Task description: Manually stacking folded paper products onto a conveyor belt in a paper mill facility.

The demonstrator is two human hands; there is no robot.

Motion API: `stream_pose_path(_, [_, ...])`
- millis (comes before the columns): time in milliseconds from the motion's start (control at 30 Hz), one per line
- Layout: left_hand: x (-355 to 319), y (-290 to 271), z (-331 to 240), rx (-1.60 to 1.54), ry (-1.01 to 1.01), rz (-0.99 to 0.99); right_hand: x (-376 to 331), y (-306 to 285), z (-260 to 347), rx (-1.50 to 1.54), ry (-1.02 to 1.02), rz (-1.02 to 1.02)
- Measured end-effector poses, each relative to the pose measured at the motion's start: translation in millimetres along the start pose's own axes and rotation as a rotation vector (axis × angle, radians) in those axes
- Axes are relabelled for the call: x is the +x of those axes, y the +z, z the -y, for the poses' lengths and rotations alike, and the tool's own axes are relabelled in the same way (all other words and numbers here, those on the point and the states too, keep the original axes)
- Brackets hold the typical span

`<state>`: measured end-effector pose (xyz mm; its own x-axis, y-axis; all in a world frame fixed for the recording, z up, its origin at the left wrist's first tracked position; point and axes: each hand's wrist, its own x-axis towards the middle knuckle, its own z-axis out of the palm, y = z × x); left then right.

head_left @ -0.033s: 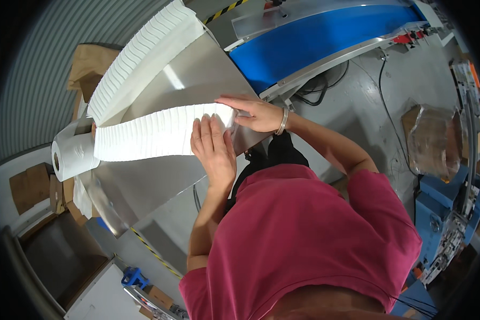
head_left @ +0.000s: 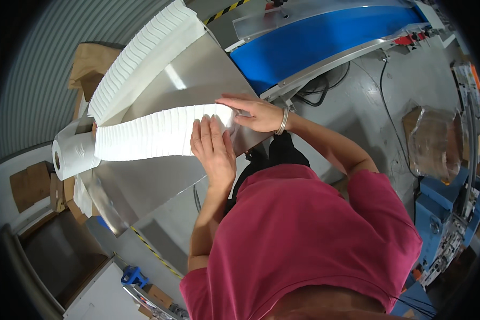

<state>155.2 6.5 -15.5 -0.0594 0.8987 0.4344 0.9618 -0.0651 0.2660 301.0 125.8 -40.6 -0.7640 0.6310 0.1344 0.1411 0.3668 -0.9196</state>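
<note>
Both hands lie flat, fingers open, on a long row of white tissues [head_left: 154, 133] mid-frame: left hand [head_left: 214, 149], right hand [head_left: 250, 113], on the shiny counter [head_left: 144, 181].

My left hand [head_left: 214, 152] lies flat, palm down, fingers straight and together, forearm bare and extended forward. My right hand [head_left: 250, 113] is also flat, fingers extended pointing left, wrist bent, elbow flexed out to my right.
</note>
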Motion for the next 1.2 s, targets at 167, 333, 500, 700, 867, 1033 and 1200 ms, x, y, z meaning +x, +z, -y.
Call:
stream_pose_path(167, [3,-2,-6,-0.013,-0.041,-0.022,4,-11,-5,-0.062,0.013,-0.102])
stream_pose_path(333, [4,-2,-8,-0.011,-0.060,-0.021,8,-20,-2,-0.004,0.060,-0.041])
stream_pose_path(500, [6,-3,-8,-0.016,-0.037,-0.048,11,-23,-12,0.078,-0.072,0.110])
stream_pose_path(700, [9,-6,-4,-0.015,-0.113,-0.068,4,-45,-54,0.156,0.167,-0.065])
stream_pose_path(867, [10,0,2,-0.054,-0.138,-0.077,9,-132,-139,-0.089,0.504,-0.646])
stream_pose_path(1033, [9,0,5,-0.066,-0.135,-0.093,9,-178,-146,-0.609,0.595,-0.799])
stream_pose_path(1200, [11,0,3,-0.077,-0.159,-0.086,17,-132,-93,-0.883,-0.083,-0.680])
